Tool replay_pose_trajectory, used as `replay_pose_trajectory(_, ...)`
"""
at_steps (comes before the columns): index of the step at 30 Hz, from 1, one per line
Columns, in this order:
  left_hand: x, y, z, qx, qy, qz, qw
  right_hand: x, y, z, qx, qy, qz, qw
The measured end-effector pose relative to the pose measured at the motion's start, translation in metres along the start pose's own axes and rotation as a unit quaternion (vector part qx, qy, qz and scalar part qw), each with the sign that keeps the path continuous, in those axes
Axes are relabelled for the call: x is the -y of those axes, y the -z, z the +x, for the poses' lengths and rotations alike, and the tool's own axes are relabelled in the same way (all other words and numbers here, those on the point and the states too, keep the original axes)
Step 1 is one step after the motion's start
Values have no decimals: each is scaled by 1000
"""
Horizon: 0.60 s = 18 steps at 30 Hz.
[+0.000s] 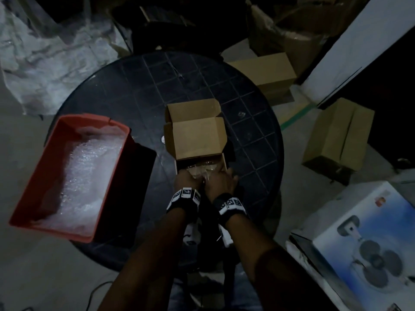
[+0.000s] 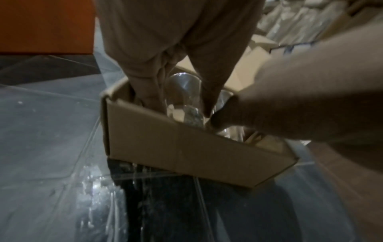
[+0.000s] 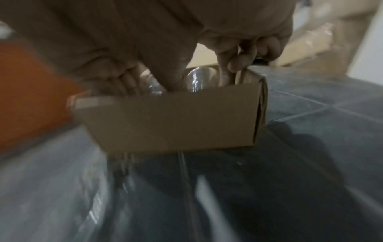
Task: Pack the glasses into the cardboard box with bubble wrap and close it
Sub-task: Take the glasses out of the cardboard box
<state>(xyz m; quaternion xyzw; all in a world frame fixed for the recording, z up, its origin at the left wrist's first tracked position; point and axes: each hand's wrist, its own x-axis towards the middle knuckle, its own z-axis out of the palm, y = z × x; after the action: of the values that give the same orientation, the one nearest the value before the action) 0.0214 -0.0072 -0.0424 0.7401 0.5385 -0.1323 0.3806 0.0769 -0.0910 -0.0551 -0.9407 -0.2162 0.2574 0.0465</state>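
A small cardboard box [image 1: 197,140] stands open on the round dark table [image 1: 146,86], its lid flaps raised at the far side. Clear glasses stand inside its near end. My left hand [image 1: 185,179] reaches down into the box [image 2: 186,147], thumb and fingers pinching one glass [image 2: 183,85]. Close beside it, my right hand [image 1: 221,182] dips into the box [image 3: 170,121] with the thumb and fingers either side of a second glass [image 3: 199,78]. The glasses' lower parts are hidden by the box wall.
A red bin [image 1: 33,187] full of bubble wrap [image 1: 89,171] sits on the table's left edge. Brown cartons [image 1: 336,135] and a fan's printed box [image 1: 370,243] lie on the floor to the right. Crumpled plastic sacks [image 1: 45,52] are heaped at back left.
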Motion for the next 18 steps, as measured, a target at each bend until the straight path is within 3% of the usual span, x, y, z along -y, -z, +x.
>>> replay_pose_trajectory(4, -2, 14, -16, -45, -28, -60, 997, -3, 19, -8, -39, -31, 126, 991)
replay_pose_trajectory(7, 0, 21, -30, -78, -98, -69, 990, -18, 29, -15, -68, 13, 221, 973)
replay_pose_trajectory(10, 5, 28, -36, -98, -126, -92, 983, -40, 39, -16, -89, 45, 290, 952)
replay_pose_trajectory(16, -29, 22, -45, -83, -185, -152, 967, -92, 62, -5, -171, 13, 422, 890)
replay_pose_trajectory(18, -49, 13, -47, -68, -229, -156, 958, -110, 67, 4, -175, -11, 425, 888)
